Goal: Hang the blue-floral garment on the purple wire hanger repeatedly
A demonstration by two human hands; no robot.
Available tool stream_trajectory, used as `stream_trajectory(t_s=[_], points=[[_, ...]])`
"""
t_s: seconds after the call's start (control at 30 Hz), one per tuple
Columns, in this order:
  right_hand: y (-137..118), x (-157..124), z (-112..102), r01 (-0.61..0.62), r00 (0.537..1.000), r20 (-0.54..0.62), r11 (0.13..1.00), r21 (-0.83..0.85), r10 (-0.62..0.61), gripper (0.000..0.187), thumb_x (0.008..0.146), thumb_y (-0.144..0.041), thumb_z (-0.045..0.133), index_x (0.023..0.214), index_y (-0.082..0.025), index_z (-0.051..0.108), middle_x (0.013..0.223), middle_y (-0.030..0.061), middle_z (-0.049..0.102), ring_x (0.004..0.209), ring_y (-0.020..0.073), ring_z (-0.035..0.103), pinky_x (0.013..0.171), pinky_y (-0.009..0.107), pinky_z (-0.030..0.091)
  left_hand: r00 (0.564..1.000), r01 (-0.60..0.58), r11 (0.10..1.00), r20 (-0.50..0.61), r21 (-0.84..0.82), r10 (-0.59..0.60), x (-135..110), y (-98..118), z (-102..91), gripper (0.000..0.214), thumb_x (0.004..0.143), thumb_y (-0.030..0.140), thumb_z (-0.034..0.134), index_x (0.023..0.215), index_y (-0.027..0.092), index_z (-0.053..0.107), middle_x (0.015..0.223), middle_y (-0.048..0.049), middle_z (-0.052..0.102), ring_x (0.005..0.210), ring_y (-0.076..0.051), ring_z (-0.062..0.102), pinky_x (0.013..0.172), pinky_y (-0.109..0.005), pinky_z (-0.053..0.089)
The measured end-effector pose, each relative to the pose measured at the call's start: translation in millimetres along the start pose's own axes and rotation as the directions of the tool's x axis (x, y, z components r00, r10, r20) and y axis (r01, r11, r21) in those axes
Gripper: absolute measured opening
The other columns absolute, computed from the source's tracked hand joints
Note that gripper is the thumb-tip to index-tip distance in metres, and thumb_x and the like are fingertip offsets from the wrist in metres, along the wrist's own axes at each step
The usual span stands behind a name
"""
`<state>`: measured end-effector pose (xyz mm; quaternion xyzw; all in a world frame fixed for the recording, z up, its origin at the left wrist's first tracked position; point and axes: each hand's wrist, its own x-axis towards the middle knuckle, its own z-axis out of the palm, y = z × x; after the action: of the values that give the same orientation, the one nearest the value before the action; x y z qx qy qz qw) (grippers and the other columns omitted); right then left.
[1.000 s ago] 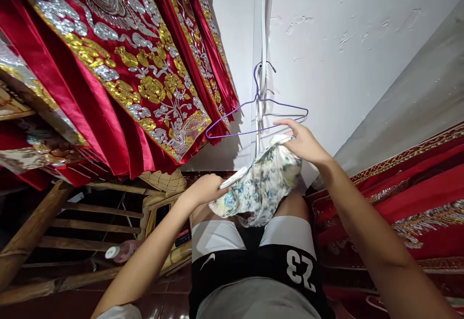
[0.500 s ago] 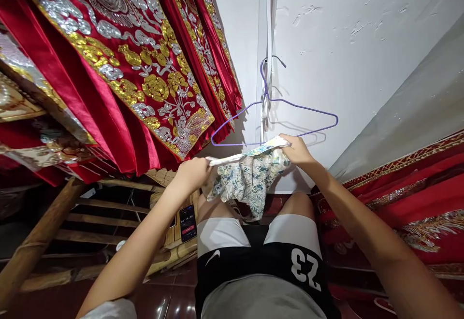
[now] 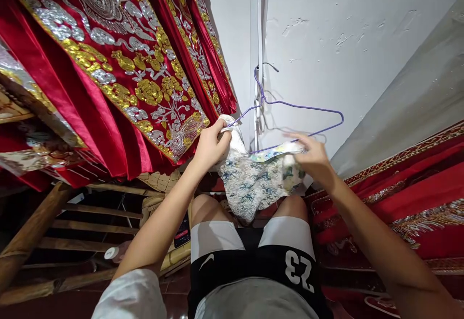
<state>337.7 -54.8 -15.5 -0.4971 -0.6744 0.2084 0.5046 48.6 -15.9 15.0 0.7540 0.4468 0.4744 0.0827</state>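
A purple wire hanger (image 3: 304,107) hangs against the white wall by its hook. Its left end passes into the white waistband edge of a patterned garment (image 3: 250,183), small and printed in white, blue and green. Pinching that edge around the hanger's left corner is my left hand (image 3: 212,145), closed. My right hand (image 3: 311,154) grips the other end of the band just below the hanger's right arm; its fingers are partly blurred. Between my hands the garment droops over my knees.
Red embroidered cloths (image 3: 155,87) with gold and silver sequins hang at left. More red fabric (image 3: 416,203) lies at right. A bamboo frame (image 3: 43,227) stands lower left, with a phone (image 3: 182,234) and a white-capped bottle (image 3: 111,253) near my left arm.
My left hand has risen and brought the garment's left edge onto the hanger's left end. My right hand has shifted slightly right and down. The garment now hangs more spread out.
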Motion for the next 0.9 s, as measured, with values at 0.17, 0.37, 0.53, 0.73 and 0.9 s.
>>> stream_trajectory(t_s=[0.17, 0.37, 0.53, 0.73, 0.9], points=[[18.0, 22.6, -42.5, -0.058, 0.950, -0.313, 0.989, -0.136, 0.012, 0.079, 0.066, -0.019, 0.067, 0.145, -0.016, 0.059, 0.059, -0.0035, 0.060, 0.054, 0.0174, 0.052, 0.055, 0.030, 0.044, 0.998, 0.012, 1.000, 0.060, -0.015, -0.011, 2.1, -1.5, -12.8, 0.027, 0.088, 0.025, 0.049, 0.064, 0.020, 0.039, 0.060, 0.0037, 0.034, 0.059, -0.012, 0.032, 0.059, -0.027, 0.026], [15.6, 47.0, -63.2, -0.027, 0.999, -0.027, 0.983, -0.180, 0.022, 0.016, 0.066, -0.024, 0.073, 0.079, -0.017, 0.079, 0.052, -0.0019, 0.057, 0.049, 0.0136, 0.048, 0.045, 0.026, 0.033, 0.967, 0.173, 0.970, 0.218, -0.168, -0.135, 21.1, -4.3, -38.1, 0.032, 0.085, 0.030, 0.051, 0.057, 0.021, 0.037, 0.054, 0.0031, 0.032, 0.051, -0.011, 0.028, 0.050, -0.027, 0.022], [7.7, 48.8, -54.1, -0.017, 0.975, -0.222, 0.975, -0.222, -0.034, 0.056, 0.065, -0.014, 0.070, 0.121, -0.016, 0.075, 0.062, -0.0008, 0.065, 0.054, 0.0152, 0.056, 0.051, 0.026, 0.041, 0.943, 0.277, 0.939, 0.243, -0.202, -0.226, 28.3, -11.3, -49.2, 0.036, 0.084, 0.032, 0.058, 0.053, 0.021, 0.042, 0.049, 0.0035, 0.031, 0.046, -0.010, 0.025, 0.046, -0.026, 0.019], [7.6, 50.2, -81.5, -0.246, 0.959, 0.140, 0.969, -0.009, 0.245, 0.019, 0.068, -0.028, 0.081, 0.082, -0.015, 0.083, 0.083, 0.0115, 0.079, 0.077, 0.0226, 0.071, 0.065, 0.032, 0.054, 0.938, 0.345, 0.847, 0.160, -0.404, -0.306, 27.4, -27.6, -50.2, 0.015, 0.078, 0.031, 0.075, 0.084, 0.018, 0.070, 0.068, -0.0018, 0.061, 0.056, -0.013, 0.049, 0.050, -0.023, 0.035], [-5.5, 53.3, -104.5, -0.306, 0.902, 0.311, 0.952, -0.024, 0.298, 0.049, 0.065, -0.059, 0.086, 0.064, -0.011, 0.077, 0.060, 0.0139, 0.072, 0.049, 0.0165, 0.063, 0.050, 0.033, 0.046, 0.960, 0.272, 0.903, 0.031, -0.333, -0.278, 24.2, -40.4, -58.0, 0.025, 0.086, 0.039, 0.072, 0.074, 0.018, 0.065, 0.059, 0.0016, 0.051, 0.051, -0.011, 0.041, 0.049, -0.023, 0.031]])
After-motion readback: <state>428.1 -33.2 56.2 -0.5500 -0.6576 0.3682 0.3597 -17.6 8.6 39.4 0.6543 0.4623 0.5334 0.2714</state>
